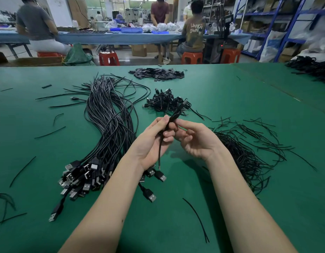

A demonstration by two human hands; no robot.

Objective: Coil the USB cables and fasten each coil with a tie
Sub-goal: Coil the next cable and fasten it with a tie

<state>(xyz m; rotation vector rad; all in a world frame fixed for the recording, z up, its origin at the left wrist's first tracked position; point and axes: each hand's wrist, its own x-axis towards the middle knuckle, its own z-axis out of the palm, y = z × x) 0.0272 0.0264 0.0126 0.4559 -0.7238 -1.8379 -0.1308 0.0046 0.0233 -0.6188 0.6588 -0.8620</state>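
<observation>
Both hands are up over the middle of the green felt-covered worktop (231, 110), working one folded bundle of thin black USB cable (173, 116). The left hand (154, 141) has its fingers and thumb curled round the lower part of the bundle, with a loose tail hanging down past the palm. The right hand (194, 137) pinches the upper part between thumb and forefinger. I can't tell if a tie is on it yet.

My take: keep the left grip firm so the loops don't spring apart, and wrap the tie close to where the loops cross, not near the plug end sticking up.

Room-wise, the big bundle of uncoiled black cables with silver USB plugs (107, 128) lies just left of the left forearm, so sweeping that elbow out could drag plugs along. The heap of thin black wire ties (249, 157) sits close on the right, an easy reach. The small pile of finished black coils (167, 101) is just beyond the hands, with open green all around it for dropping this one.
</observation>
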